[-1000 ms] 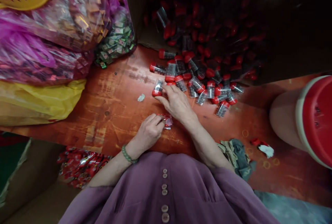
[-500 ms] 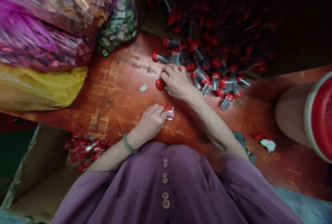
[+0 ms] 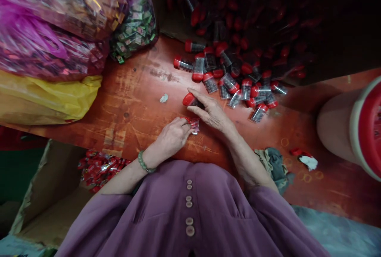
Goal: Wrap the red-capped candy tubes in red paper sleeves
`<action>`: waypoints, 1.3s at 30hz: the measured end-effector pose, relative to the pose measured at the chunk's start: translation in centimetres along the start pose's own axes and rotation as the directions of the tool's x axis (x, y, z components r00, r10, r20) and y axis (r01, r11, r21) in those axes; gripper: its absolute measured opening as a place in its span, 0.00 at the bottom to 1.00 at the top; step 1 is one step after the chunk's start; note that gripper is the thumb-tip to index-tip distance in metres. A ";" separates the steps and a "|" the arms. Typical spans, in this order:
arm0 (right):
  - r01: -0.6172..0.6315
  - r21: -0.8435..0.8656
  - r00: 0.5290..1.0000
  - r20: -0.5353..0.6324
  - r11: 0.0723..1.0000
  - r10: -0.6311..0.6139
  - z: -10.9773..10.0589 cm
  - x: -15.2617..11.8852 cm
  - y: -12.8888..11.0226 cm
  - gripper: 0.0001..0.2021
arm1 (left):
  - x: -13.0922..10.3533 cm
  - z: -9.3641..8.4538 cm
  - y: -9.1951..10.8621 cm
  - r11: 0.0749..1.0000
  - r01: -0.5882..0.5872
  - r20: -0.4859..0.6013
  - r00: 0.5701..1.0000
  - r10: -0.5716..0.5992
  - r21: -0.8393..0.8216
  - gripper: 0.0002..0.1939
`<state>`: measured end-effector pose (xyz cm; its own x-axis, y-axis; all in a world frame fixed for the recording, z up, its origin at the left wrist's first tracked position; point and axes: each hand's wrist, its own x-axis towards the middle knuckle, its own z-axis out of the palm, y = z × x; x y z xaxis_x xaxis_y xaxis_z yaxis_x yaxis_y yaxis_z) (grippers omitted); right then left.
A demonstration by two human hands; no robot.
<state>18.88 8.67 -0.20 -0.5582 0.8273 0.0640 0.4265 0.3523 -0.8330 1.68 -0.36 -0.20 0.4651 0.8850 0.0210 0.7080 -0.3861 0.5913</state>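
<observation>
My right hand [image 3: 210, 111] holds a small clear bottle with a red cap [image 3: 188, 99] between thumb and fingers, just over the table; the fingers cover most of its body. Below and to the left, my left hand [image 3: 174, 134] is closed on a small red and clear plastic wrapper [image 3: 194, 124], pinched at its left end close to the tabletop. Several more red-capped bottles [image 3: 210, 82] with dark contents lie in a loose pile beyond my right hand.
A dark open box at the back holds more bottles [image 3: 220, 30]. Bags of small packets [image 3: 133, 26] and a yellow bag [image 3: 59, 100] stand left. A box of red wrappers [image 3: 99, 167] is lower left. At right are a red-lidded bucket [image 3: 336, 126] and a grey cloth [image 3: 276, 165].
My right hand has drawn back from the pile toward me, bringing a red-capped bottle. My left hand stays on the wrapper, nearly in place.
</observation>
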 end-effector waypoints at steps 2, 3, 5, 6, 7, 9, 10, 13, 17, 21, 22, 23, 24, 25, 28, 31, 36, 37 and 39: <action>-0.086 0.103 0.995 -0.047 0.991 0.091 0.4 -1.0 0.1 0.25 | 0.3 -0.1 -0.3 0.999 0.025 0.007 1.000 -0.025 -0.021 0.15; -0.127 0.163 0.988 -0.069 0.978 0.140 0.6 -1.5 0.2 0.26 | 0.5 -0.2 -0.5 0.998 0.040 0.002 0.999 -0.040 -0.042 0.15; -0.186 0.301 0.969 -0.102 0.935 0.226 0.9 -2.5 0.2 0.24 | 0.8 -0.1 -0.9 0.990 0.081 -0.030 0.996 -0.085 -0.113 0.13; -0.206 0.379 0.959 -0.107 0.902 0.264 0.9 -2.9 0.2 0.23 | 1.0 -0.1 -1.1 0.982 0.104 -0.062 0.991 -0.116 -0.160 0.11; -0.223 0.459 0.947 -0.106 0.860 0.302 1.0 -3.4 0.2 0.21 | 1.0 0.0 -1.3 0.970 0.125 -0.100 0.984 -0.148 -0.208 0.09; -0.251 0.610 0.918 -0.095 0.751 0.385 0.9 -4.3 0.1 0.19 | 1.0 0.0 -1.5 0.947 0.148 -0.172 0.964 -0.202 -0.284 0.07; -0.259 0.671 0.900 -0.093 0.694 0.426 0.8 -4.8 0.0 0.18 | 0.9 0.0 -1.5 0.940 0.149 -0.199 0.956 -0.216 -0.306 0.07; -0.263 0.782 0.848 -0.092 0.564 0.523 0.5 -6.2 -0.4 0.17 | 0.4 -0.2 -1.1 0.942 0.112 -0.251 0.948 -0.197 -0.316 0.07; -0.272 0.849 0.825 -0.036 0.452 0.563 0.5 -7.6 -1.2 0.15 | -0.2 -0.6 -0.2 0.970 0.008 -0.311 0.947 -0.086 -0.244 0.07; -0.279 0.878 0.821 0.007 0.390 0.571 0.6 -8.5 -2.1 0.13 | -0.5 -0.2 0.4 0.984 -0.096 -0.362 0.932 0.034 -0.153 0.07; -0.281 0.883 0.822 0.019 0.376 0.570 0.6 -8.7 -2.3 0.13 | -0.6 0.0 0.5 0.984 -0.125 -0.386 0.920 0.068 -0.126 0.07; -0.289 0.887 0.824 0.040 0.359 0.565 0.6 -8.8 -2.5 0.14 | -0.6 0.2 0.5 0.983 -0.159 -0.416 0.903 0.106 -0.094 0.05; -0.302 0.891 0.828 0.068 0.340 0.557 0.6 -9.0 -2.7 0.14 | -0.7 0.4 0.5 0.980 -0.191 -0.446 0.883 0.145 -0.060 0.04; -0.320 0.892 0.831 0.102 0.319 0.547 0.6 -9.2 -2.8 0.13 | -0.8 0.5 0.4 0.976 -0.217 -0.469 0.865 0.180 -0.027 0.03; -0.378 0.888 0.830 0.199 0.263 0.521 0.6 -9.8 -2.9 0.13 | -1.0 0.8 0.3 0.966 -0.257 -0.486 0.842 0.234 0.020 0.02; -0.400 0.884 0.831 0.240 0.240 0.502 0.9 -10.2 -2.7 0.13 | -1.3 0.8 0.2 0.962 -0.274 -0.483 0.841 0.244 0.009 0.03; -0.316 0.859 0.866 0.088 0.403 0.492 1.0 -11.0 -2.5 0.18 | -1.6 0.9 0.0 0.964 -0.255 -0.493 0.850 0.184 -0.079 0.03; -0.283 0.821 0.868 -0.001 0.497 0.496 1.0 -11.1 -2.6 0.19 | -1.6 0.9 -0.1 0.963 -0.240 -0.485 0.861 0.153 -0.122 0.03; -0.238 0.662 0.866 -0.187 0.711 0.464 0.8 -11.3 -3.1 0.18 | -1.6 0.8 -0.1 0.953 -0.214 -0.456 0.885 0.096 -0.214 0.04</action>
<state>23.33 -2.13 1.24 -0.1522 0.9617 -0.2281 -0.0347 -0.2358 -0.9712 1.25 -1.95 -0.92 0.2369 0.8646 0.4431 0.4615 -0.5015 0.7318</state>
